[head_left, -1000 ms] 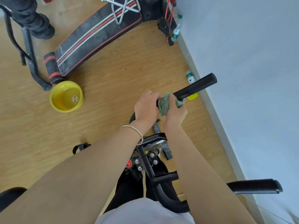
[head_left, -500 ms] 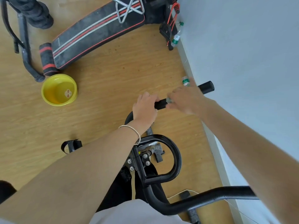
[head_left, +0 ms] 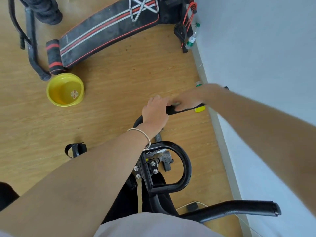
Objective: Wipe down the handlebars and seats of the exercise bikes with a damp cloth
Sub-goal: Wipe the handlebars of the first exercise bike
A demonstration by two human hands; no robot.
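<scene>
A black exercise bike handlebar [head_left: 177, 161] curves below me, with a far grip [head_left: 172, 110] pointing toward the wall and a near grip [head_left: 248, 209] at lower right. My left hand [head_left: 155, 112] grips the far grip near its base. My right hand [head_left: 193, 98], blurred by motion, lies over the same grip further out, pressing a green cloth [head_left: 176, 104] against it. Only a sliver of the cloth shows under the fingers. The bike seat is out of view.
A yellow basin [head_left: 65, 89] holding water sits on the wooden floor at left. Beyond it lies a black sit-up bench [head_left: 109, 29] with red stripes. Plastic bottles [head_left: 192, 38] stand by the white wall [head_left: 256, 48]. A bike pedal [head_left: 76, 149] sticks out at left.
My right hand turned over onto the top of the far grip and slid the cloth outward along it. My left hand kept its hold. The view shifted slightly.
</scene>
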